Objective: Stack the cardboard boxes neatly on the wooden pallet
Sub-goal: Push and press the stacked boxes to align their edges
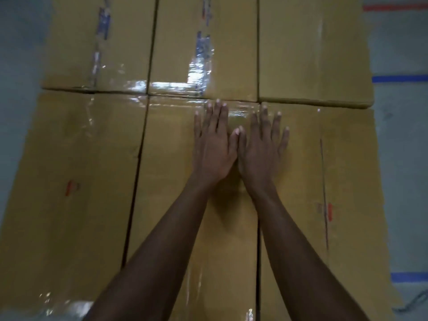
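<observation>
Both hands pressing flat on the top layer of cardboard boxes; the pallet itself is not showing.

Risk first: the left hand point(212, 149) and right hand point(262, 151) are bearing down near the seam between the near middle box point(185, 205) and the near right box point(347, 181); an uneven push could be sliding one box out of line or widening the dark gaps between rows, and the glossy tape point(196, 75) is offering poor purchase. Grip: both palms are lying fully spread, fingers extended, thumbs touching, grasping nothing, merely resting on the cardboard. Six boxes are lying in two rows, far middle box point(208, 31) abutting the fingertips.
</observation>
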Action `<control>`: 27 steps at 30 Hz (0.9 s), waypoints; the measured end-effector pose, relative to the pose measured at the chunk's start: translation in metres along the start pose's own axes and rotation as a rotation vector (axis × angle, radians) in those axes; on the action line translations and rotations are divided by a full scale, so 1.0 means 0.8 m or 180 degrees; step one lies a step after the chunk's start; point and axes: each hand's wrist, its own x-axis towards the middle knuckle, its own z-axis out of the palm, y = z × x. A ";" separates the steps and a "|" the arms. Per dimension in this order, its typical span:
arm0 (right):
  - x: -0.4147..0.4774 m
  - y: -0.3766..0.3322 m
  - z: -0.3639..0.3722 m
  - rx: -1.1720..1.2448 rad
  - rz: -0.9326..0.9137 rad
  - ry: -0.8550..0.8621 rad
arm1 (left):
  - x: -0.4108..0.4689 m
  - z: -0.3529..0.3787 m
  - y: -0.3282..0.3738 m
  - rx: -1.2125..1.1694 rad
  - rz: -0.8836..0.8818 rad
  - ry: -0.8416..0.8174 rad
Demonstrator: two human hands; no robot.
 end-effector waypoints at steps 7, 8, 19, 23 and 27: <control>-0.200 -0.193 0.020 0.0512 -0.0635 0.0060 | -0.215 -0.157 -0.146 -0.0629 -0.1140 0.1047; -0.232 -0.227 0.024 0.0557 -0.0772 0.0022 | -0.254 -0.187 -0.175 -0.0618 -0.1318 0.1250; -0.538 -0.564 0.104 0.0036 -0.2579 -0.1009 | -0.594 -0.326 -0.445 -0.1706 -0.3015 0.1595; -0.549 -0.638 0.155 -0.1012 -0.2567 -0.1953 | -0.633 -0.300 -0.505 -0.2556 -0.3912 0.0240; -0.505 -0.676 0.232 -0.2148 -0.2412 -0.2647 | -0.612 -0.285 -0.524 -0.4039 -0.5005 0.0149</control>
